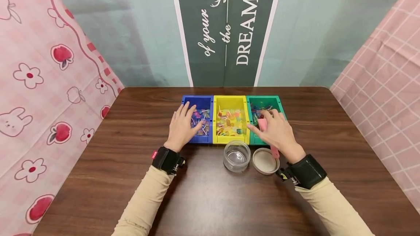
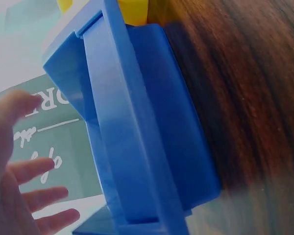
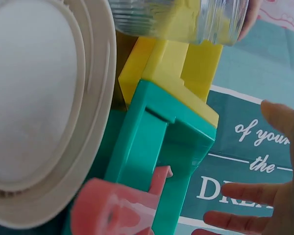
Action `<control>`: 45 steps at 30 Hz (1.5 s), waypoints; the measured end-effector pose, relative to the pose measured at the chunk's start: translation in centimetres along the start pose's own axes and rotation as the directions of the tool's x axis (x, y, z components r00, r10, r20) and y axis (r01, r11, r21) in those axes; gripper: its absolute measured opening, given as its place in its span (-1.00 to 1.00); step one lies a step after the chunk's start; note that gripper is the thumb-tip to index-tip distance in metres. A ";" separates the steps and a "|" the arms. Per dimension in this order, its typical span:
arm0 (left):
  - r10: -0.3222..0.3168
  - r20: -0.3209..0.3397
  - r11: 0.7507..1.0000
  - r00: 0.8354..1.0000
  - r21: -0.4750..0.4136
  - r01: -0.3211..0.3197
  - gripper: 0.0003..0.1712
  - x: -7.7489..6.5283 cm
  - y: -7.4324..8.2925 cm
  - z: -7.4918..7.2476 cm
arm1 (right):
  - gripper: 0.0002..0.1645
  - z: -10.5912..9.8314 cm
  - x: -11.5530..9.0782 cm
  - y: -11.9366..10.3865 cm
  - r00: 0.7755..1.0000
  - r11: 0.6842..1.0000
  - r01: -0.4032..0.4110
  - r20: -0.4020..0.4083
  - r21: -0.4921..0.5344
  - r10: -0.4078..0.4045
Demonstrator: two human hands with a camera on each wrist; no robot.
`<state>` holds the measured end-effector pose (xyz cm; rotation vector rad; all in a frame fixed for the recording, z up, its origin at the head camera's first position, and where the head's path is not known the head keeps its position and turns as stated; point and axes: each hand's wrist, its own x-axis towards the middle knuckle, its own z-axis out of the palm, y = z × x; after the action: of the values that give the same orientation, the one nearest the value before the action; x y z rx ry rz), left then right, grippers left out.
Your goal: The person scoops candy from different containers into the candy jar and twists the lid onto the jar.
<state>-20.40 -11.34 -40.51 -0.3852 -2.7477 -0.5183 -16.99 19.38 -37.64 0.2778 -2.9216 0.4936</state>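
Observation:
My left hand (image 1: 181,128) hovers over the blue bin (image 1: 198,101), fingers spread and nothing in them. Small colourful pieces, some with white sticks, lie in that bin. Over the green bin (image 1: 265,100) is my right hand (image 1: 278,132), its fingers also apart and holding nothing. Beneath it a pink scoop (image 1: 275,152) leans across the green bin's front wall, its handle pointing toward me; the hand hides its middle. In the right wrist view the fingers stand clear of the scoop (image 3: 112,210).
A yellow bin (image 1: 229,102) with more small pieces (image 1: 228,123) sits between the other two. In front of it stand an uncovered glass jar (image 1: 237,161) and, to its right, a round lid (image 1: 265,162) lying inside up. Cloth curtains (image 1: 144,28) surround the brown table (image 1: 210,207).

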 end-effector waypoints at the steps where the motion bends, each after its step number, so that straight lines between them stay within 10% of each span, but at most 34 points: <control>1: -0.005 -0.025 1.000 1.000 -0.016 0.005 -0.28 0.0 -0.2 0.0 | -0.04 0.0 -0.2 0.0 1.000 1.000 -0.004 -0.003 0.013 0.004; 8: -0.103 -0.050 0.988 0.993 -0.122 0.096 -0.37 -0.1 -1.5 0.1 | -0.41 0.2 -1.1 0.1 0.999 0.998 -0.037 -0.034 0.041 0.039; 18: -0.121 -0.038 0.992 0.992 -0.025 0.121 -0.34 0.2 -2.5 -0.2 | -0.69 -1.1 -1.8 0.7 0.987 0.990 -0.139 0.081 0.007 0.138; 30: -0.189 0.038 0.981 0.981 0.043 0.187 -0.28 0.7 -3.1 -0.7 | -0.45 -2.0 -2.5 -0.4 0.861 0.935 -0.314 0.364 -0.167 0.354; 45: -0.207 0.138 0.978 0.968 0.029 0.205 -0.47 1.2 -3.4 -0.9 | -0.76 -1.4 -2.6 1.3 0.923 0.958 -0.281 0.256 -0.059 0.287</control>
<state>-22.32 -14.51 -40.29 -0.1366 -2.9452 -0.5411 -14.58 21.46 -37.21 -0.0970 -3.2447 0.4982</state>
